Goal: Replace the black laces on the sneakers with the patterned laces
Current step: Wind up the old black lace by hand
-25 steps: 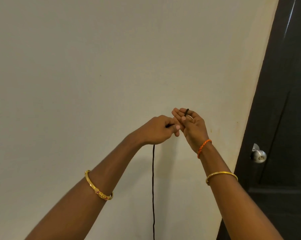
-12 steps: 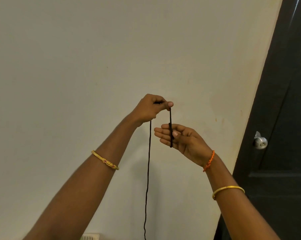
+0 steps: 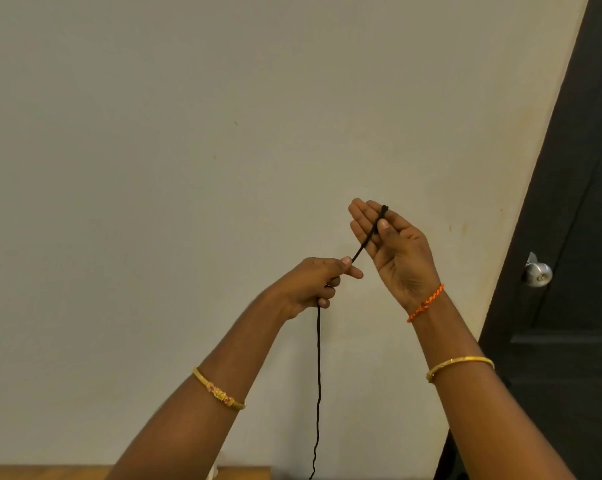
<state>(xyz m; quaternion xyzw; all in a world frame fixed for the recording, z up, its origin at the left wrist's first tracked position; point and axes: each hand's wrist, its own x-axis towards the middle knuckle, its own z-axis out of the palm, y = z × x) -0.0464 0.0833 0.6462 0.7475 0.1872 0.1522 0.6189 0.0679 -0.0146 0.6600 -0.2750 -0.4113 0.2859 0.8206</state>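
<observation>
While the right hand [image 3: 393, 251] pins the black lace [image 3: 318, 358] against its straight fingers with the thumb, the left hand [image 3: 313, 285] pinches it lower; the rest hangs down out of frame. A loose thumb could let the wound turns slip and unravel. Behind are a pale wall [image 3: 188, 133], dark door [image 3: 569, 271] with knob [image 3: 537, 273], and a wooden surface [image 3: 50, 472] below.

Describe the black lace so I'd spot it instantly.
Against the plain cream wall, left of the dark door, two raised hands hold it. The thin black cord lace runs from the right hand through the left hand, then hangs straight down: the only dangling strand.
</observation>
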